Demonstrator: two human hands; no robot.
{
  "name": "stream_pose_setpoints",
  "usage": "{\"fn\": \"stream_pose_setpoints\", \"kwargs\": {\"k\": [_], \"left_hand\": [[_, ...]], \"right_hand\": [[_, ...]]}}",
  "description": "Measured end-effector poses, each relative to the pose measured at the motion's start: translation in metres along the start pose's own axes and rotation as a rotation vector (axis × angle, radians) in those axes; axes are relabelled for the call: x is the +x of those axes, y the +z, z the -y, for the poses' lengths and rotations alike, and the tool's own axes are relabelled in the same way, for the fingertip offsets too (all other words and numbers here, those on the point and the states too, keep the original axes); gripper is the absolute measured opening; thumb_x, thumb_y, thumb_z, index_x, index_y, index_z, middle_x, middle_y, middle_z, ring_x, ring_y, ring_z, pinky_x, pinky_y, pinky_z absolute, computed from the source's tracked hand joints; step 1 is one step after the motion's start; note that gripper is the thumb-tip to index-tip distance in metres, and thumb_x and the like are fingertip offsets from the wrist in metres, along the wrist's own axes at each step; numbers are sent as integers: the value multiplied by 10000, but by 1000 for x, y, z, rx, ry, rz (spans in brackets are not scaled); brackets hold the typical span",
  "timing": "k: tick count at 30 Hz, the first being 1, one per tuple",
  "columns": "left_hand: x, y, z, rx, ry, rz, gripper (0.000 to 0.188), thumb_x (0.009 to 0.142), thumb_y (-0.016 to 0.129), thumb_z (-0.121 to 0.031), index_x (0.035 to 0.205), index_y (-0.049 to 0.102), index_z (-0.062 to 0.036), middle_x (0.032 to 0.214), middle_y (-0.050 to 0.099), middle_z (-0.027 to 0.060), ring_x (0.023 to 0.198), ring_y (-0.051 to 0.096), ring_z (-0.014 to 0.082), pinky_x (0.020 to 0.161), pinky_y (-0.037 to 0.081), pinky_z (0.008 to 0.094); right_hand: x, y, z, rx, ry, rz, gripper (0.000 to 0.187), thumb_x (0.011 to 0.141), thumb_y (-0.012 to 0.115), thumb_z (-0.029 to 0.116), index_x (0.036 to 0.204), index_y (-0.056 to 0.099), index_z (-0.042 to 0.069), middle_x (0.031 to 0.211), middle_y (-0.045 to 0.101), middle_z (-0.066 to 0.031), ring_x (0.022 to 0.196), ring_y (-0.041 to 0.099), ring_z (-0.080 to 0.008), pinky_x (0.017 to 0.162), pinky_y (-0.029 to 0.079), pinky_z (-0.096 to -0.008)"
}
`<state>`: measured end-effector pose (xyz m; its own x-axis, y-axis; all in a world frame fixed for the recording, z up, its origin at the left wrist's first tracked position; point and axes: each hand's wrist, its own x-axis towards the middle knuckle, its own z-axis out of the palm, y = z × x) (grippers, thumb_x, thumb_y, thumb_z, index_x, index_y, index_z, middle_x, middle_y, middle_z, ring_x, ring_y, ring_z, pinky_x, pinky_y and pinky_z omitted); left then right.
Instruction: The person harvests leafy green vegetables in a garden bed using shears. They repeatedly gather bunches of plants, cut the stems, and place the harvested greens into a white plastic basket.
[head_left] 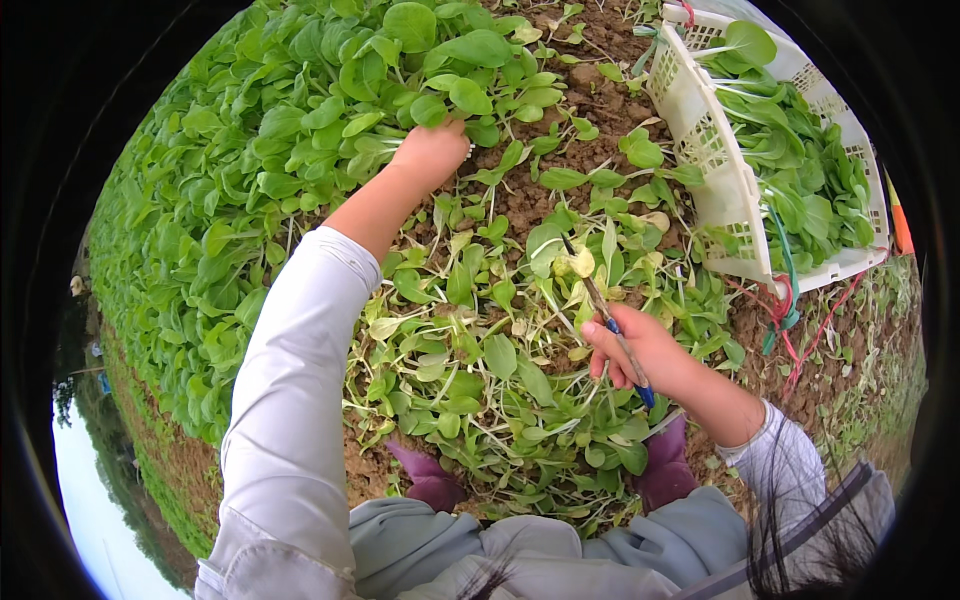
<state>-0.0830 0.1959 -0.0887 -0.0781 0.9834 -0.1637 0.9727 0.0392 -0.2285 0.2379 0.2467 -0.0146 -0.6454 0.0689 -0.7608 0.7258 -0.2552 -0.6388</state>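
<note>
My left hand (pixel 435 153) is closed round a bunch of leafy greens (pixel 478 48) at the edge of the dense bed. Pale stem ends peek out by its fingers, and broad leaves spread beyond it. In my right hand (pixel 645 352) is a slim knife-like tool (pixel 603 304) with a narrow dark blade and a blue handle end. The blade points up and away to the left, apart from the left hand. Beneath the tool lie loose, partly yellowed leaves (pixel 500 355) on the soil.
A white plastic crate (pixel 705 140) holding cut greens (pixel 800 180) stands tilted at the far right, with red and teal cords (pixel 783 310) tied to it. Uncut greens (pixel 200 240) fill the left side. My purple boots (pixel 668 465) stand among the leaf litter near me.
</note>
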Motion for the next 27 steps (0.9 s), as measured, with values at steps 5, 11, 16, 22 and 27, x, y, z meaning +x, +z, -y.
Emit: {"fn": "stream_pose_setpoints", "kwargs": {"k": [5, 11, 16, 22, 27], "left_hand": [[13, 4, 10, 159, 32, -180, 146, 647, 550, -55, 790, 571, -29, 929, 529, 85, 936, 513, 246, 793, 436, 331], [10, 33, 29, -20, -257, -73, 177, 755, 488, -116, 888, 564, -27, 975, 546, 115, 951, 490, 295, 869, 383, 352], [5, 15, 38, 116, -218, -80, 186, 741, 499, -115, 905, 580, -76, 945, 554, 87, 942, 481, 269, 859, 353, 355], [3, 17, 44, 348, -136, -38, 170, 728, 506, -137, 870, 599, -118, 870, 569, 38, 905, 483, 203, 801, 315, 316], [6, 10, 37, 290, -282, 108, 127, 719, 529, -127, 812, 615, -124, 841, 582, 35, 894, 515, 211, 765, 353, 325]], "right_hand": [[-5, -4, -4, 20, 17, -14, 280, 869, 489, 301, 916, 445, 28, 596, 548, -41, 396, 439, -72, 379, 371, -208], [-7, -7, -7, 17, 9, 18, 273, 870, 486, 303, 932, 445, 40, 617, 561, -36, 411, 450, -60, 368, 360, -190], [-8, -10, -10, 24, 26, 7, 258, 866, 493, 291, 926, 449, 44, 615, 562, -32, 408, 450, -61, 369, 360, -191], [-9, -10, -10, 34, 34, 3, 265, 851, 523, 284, 893, 450, 33, 602, 551, -38, 410, 447, -84, 397, 373, -224], [-10, -8, -7, 19, 32, 9, 254, 860, 505, 283, 914, 450, 41, 610, 560, -33, 409, 450, -67, 380, 360, -201]]}}
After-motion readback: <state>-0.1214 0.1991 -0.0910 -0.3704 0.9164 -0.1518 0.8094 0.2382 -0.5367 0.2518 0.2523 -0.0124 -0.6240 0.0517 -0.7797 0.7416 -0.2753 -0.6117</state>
